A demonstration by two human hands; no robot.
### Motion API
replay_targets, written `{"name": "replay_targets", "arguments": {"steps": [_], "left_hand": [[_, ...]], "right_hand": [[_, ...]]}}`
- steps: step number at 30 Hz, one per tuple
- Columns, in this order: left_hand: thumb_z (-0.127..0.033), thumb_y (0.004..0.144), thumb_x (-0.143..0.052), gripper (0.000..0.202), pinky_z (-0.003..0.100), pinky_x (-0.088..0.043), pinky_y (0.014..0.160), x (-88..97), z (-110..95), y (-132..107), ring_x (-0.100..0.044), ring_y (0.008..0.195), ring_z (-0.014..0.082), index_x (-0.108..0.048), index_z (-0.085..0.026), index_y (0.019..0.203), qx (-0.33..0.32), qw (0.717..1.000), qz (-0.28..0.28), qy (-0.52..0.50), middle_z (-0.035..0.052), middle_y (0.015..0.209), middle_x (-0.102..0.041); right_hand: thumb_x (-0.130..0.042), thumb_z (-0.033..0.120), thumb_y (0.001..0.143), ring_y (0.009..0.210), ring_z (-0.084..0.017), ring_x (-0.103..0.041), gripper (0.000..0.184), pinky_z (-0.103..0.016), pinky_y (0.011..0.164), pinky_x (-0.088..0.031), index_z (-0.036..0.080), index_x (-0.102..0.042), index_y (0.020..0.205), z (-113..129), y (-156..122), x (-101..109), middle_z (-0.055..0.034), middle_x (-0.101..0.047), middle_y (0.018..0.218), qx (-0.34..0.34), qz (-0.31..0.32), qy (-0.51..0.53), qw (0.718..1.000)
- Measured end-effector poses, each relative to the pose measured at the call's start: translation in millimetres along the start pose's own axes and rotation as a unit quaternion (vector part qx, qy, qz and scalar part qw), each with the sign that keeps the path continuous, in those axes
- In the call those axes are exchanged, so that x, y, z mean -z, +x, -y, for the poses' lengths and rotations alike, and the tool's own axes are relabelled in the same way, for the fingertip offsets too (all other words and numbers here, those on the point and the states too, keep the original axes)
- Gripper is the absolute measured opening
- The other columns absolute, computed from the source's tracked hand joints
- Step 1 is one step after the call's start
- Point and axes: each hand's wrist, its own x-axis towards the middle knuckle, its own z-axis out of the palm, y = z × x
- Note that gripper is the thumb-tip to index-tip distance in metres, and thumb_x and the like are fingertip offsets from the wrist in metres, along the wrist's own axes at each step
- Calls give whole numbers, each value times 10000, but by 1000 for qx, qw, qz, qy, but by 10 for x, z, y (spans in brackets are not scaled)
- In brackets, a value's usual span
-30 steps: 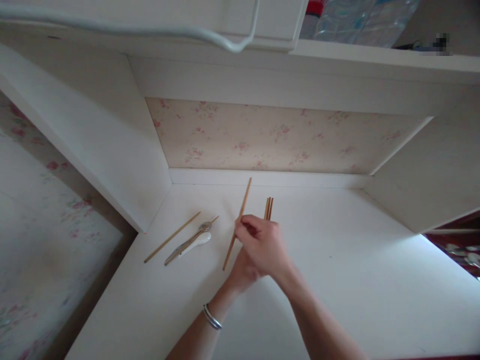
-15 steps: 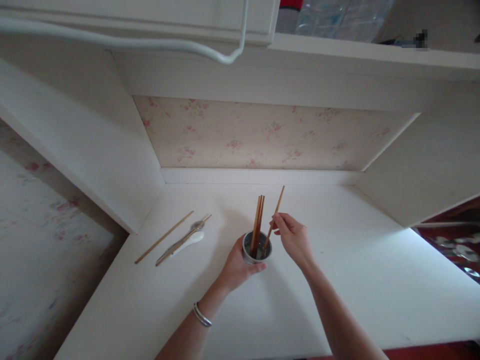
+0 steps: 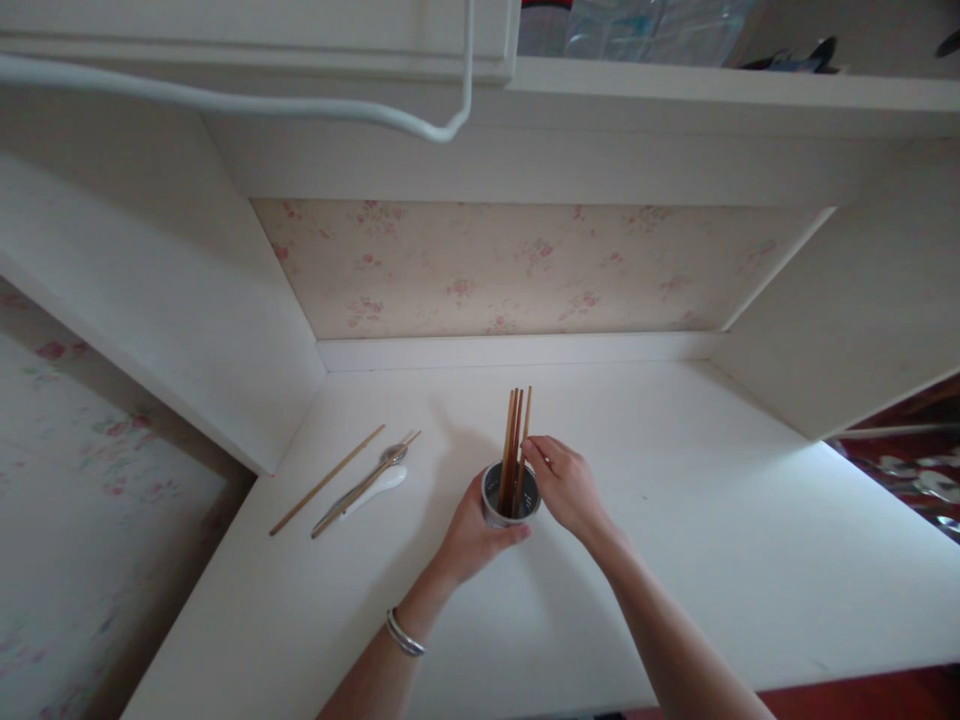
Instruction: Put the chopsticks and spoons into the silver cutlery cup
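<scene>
A small round metal cup (image 3: 493, 488) stands on the white desk top (image 3: 675, 560), with my left hand (image 3: 469, 538) wrapped around its near side. Several wooden chopsticks (image 3: 513, 440) stand upright in the cup. My right hand (image 3: 564, 486) pinches the rightmost chopstick just above the cup's rim. To the left on the desk lie a single chopstick (image 3: 327, 480), a metal spoon (image 3: 358, 487) and a white ceramic spoon (image 3: 381, 484) side by side, with another chopstick under them.
White side panels (image 3: 187, 300) close in the desk on both sides, and floral wallpaper (image 3: 510, 270) covers the back. A white cable (image 3: 300, 100) hangs from the shelf overhead. Shiny spoons (image 3: 919, 480) lie at the far right edge.
My right hand lifted a chopstick from the desk, carried it right and lowered it into the cup. It now stands nearly upright with the others. My left hand kept hold of the cup.
</scene>
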Motion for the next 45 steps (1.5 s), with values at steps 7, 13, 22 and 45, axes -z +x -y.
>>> {"name": "replay_targets", "arguments": {"steps": [7,13,22,45], "left_hand": [[-275,617,-877,765,417,-439,1009,8,8,-2,-599,1133,267,-499,-181,1275,-5,1000,-1,8,110,1229,-644],[-274,615,-879,772,424,-437,1019,-1,25,-3,-592,1151,279,-497,-175,1279,-6,1000,0,-5,115,1237,-641],[-294,627,-867,744,442,-471,1005,-39,-39,-4,-609,1144,287,-533,-201,1285,-5,1000,-2,-7,111,1250,-645],[-318,920,-473,250,332,-478,876,1667,-559,-140,-657,948,237,-694,-201,936,18,720,-105,686,84,961,-725]], "right_hand": [[-352,372,1005,820,-187,-651,369,-286,744,-445,231,-674,893,-24,-9,-44,-36,-708,897,-3,26,-17,1000],[-365,419,999,907,-224,-666,367,-336,809,-468,249,-688,958,-49,-32,-84,-51,-727,975,-19,23,8,1000],[-725,474,789,1320,-283,-474,829,-474,1098,-387,267,-301,1470,-323,-387,-270,-99,-494,1440,-59,110,275,953],[-837,412,682,1288,-312,-506,877,-533,1125,-338,277,-358,1404,-505,-592,-636,-106,-553,1374,-68,72,410,907]]}}
